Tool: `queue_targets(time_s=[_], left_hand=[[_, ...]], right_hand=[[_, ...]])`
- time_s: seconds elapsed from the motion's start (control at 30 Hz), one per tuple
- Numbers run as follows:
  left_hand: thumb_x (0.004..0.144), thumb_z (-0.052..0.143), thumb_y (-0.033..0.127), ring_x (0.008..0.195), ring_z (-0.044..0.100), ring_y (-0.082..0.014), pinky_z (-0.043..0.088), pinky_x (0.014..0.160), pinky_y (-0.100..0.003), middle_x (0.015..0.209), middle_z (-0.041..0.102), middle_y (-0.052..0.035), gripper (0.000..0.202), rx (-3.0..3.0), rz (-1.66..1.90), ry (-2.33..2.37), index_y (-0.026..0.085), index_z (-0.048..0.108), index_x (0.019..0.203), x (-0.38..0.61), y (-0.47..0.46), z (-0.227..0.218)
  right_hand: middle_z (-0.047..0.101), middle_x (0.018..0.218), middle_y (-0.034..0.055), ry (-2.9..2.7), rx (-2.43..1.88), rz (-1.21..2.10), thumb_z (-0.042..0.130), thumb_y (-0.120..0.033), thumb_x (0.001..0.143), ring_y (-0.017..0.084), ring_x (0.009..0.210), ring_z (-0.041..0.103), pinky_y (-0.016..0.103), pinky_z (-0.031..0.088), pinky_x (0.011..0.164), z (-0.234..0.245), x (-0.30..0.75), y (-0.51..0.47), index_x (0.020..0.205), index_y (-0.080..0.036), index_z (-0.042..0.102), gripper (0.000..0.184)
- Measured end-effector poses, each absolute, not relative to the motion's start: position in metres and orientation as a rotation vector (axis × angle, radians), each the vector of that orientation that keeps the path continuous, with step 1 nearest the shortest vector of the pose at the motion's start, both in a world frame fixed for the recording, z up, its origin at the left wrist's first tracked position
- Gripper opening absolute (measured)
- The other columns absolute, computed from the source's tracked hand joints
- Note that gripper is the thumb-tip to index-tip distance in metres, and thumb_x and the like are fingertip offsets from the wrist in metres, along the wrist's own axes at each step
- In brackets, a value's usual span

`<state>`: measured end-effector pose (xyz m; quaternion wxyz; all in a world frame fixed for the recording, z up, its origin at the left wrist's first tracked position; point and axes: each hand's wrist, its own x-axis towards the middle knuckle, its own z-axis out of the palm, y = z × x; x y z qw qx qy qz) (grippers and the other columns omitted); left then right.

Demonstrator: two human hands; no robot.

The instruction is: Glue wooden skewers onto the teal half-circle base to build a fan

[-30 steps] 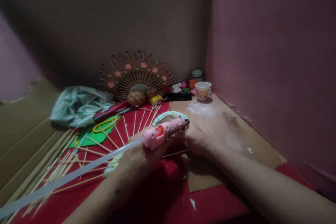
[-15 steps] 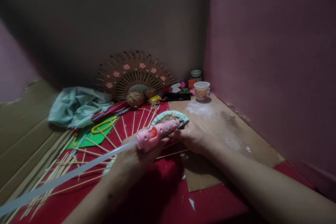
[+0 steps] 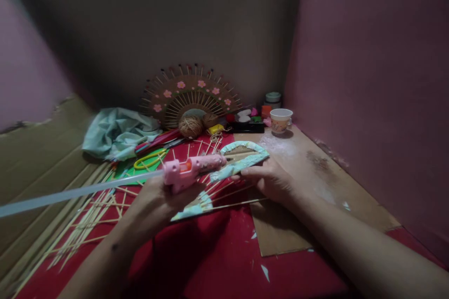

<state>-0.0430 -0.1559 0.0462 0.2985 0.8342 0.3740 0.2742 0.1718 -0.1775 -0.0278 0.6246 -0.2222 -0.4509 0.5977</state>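
Note:
My left hand [image 3: 159, 203] is wrapped round a pink hot glue gun [image 3: 206, 163], its nozzle pointing right. A long translucent glue stick [image 3: 87, 190] runs out of the gun's back to the left. In my right hand [image 3: 271, 178] is a half-round cardboard piece [image 3: 235, 166], edged with pale green paper, held tilted by its right end. The nozzle is close to its upper left part; whether they touch I cannot tell. Below lie thin bamboo sticks [image 3: 231, 193] spread like a fan, with another pale green paper-covered piece [image 3: 192, 211] at their base.
A finished stick fan with pink flowers [image 3: 185, 86] leans on the back wall. Before it are a twine ball [image 3: 190, 126] and a black tray [image 3: 245, 128]. A paper cup [image 3: 280, 121] stands on cardboard [image 3: 315, 187] at right. Crumpled cloth [image 3: 119, 133] and yellow-handled scissors [image 3: 149, 159] lie left.
The glue gun has moved left, away from the half-round piece's right end. My right hand has tipped that piece so more of its face shows. The view has shifted slightly.

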Motion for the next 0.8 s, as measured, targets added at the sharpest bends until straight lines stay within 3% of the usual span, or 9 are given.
queue_targets(time_s=[0.1, 0.2, 0.3, 0.37, 0.5, 0.57, 0.7, 0.8], left_hand=[[0.084, 0.058, 0.036, 0.104, 0.064, -0.0267, 0.052, 0.092, -0.037, 0.121, 0.066, -0.0044, 0.039, 2.163, 0.581, 0.901, 0.028, 0.064, 0.121, -0.045, -0.157, 0.053], [0.083, 0.059, 0.037, 0.11, 0.062, -0.0279, 0.05, 0.096, -0.042, 0.106, 0.073, -0.0023, 0.034, 2.172, 0.592, 0.929, 0.03, 0.067, 0.115, -0.045, -0.158, 0.053], [0.083, 0.058, 0.039, 0.108, 0.063, -0.0252, 0.049, 0.097, -0.038, 0.098, 0.074, -0.002, 0.032, 2.189, 0.595, 0.935, 0.03, 0.069, 0.111, -0.044, -0.158, 0.05], [0.082, 0.059, 0.039, 0.103, 0.065, -0.0239, 0.051, 0.093, -0.035, 0.097, 0.073, -0.0018, 0.029, 2.2, 0.6, 0.957, 0.028, 0.07, 0.106, -0.043, -0.157, 0.047], [0.08, 0.06, 0.041, 0.073, 0.069, -0.0219, 0.057, 0.075, -0.032, 0.063, 0.069, -0.0005, 0.023, 2.256, 0.626, 1.035, 0.024, 0.073, 0.087, -0.042, -0.157, 0.042], [0.08, 0.06, 0.044, 0.067, 0.068, -0.0215, 0.057, 0.071, -0.033, 0.057, 0.066, -0.0008, 0.027, 2.27, 0.64, 1.046, 0.022, 0.073, 0.086, -0.043, -0.157, 0.04], [0.08, 0.059, 0.044, 0.072, 0.069, -0.0229, 0.057, 0.063, -0.031, 0.082, 0.074, -0.0039, 0.031, 2.278, 0.676, 1.09, 0.022, 0.073, 0.097, -0.047, -0.155, 0.039], [0.081, 0.059, 0.038, 0.091, 0.069, -0.0251, 0.057, 0.075, -0.031, 0.093, 0.074, -0.0017, 0.029, 2.299, 0.662, 0.969, 0.03, 0.072, 0.105, -0.048, -0.154, 0.042]], right_hand=[[0.069, 0.107, 0.0075, -1.024, -0.521, 1.36, 0.069, -0.014, 0.064, 0.025, 0.098, 0.064, 0.043, 0.054, 0.082, -0.03, 0.174, -0.176, 0.105, -0.021, 0.066, 0.042], [0.07, 0.104, 0.0061, -0.998, -0.555, 1.355, 0.069, -0.014, 0.064, 0.025, 0.098, 0.064, 0.042, 0.055, 0.081, -0.03, 0.175, -0.176, 0.105, -0.022, 0.066, 0.042], [0.07, 0.103, 0.0066, -1.001, -0.561, 1.351, 0.068, -0.013, 0.065, 0.024, 0.096, 0.064, 0.041, 0.054, 0.08, -0.028, 0.174, -0.176, 0.105, -0.021, 0.065, 0.041], [0.07, 0.102, 0.0069, -1.006, -0.559, 1.341, 0.067, -0.012, 0.065, 0.023, 0.093, 0.064, 0.04, 0.054, 0.079, -0.027, 0.173, -0.177, 0.104, -0.02, 0.065, 0.04], [0.069, 0.101, 0.006, -1.0, -0.547, 1.321, 0.066, -0.01, 0.066, 0.022, 0.091, 0.064, 0.039, 0.055, 0.077, -0.024, 0.171, -0.178, 0.103, -0.021, 0.065, 0.039], [0.069, 0.102, 0.0057, -1.005, -0.554, 1.313, 0.066, -0.011, 0.066, 0.023, 0.092, 0.064, 0.039, 0.055, 0.077, -0.024, 0.171, -0.179, 0.102, -0.022, 0.065, 0.038], [0.07, 0.104, 0.007, -1.001, -0.575, 1.328, 0.067, -0.013, 0.066, 0.024, 0.095, 0.064, 0.039, 0.055, 0.077, -0.025, 0.172, -0.178, 0.104, -0.021, 0.065, 0.04], [0.07, 0.103, 0.0071, -0.979, -0.587, 1.332, 0.068, -0.013, 0.063, 0.025, 0.095, 0.065, 0.039, 0.056, 0.076, -0.026, 0.173, -0.177, 0.104, -0.02, 0.065, 0.041]])
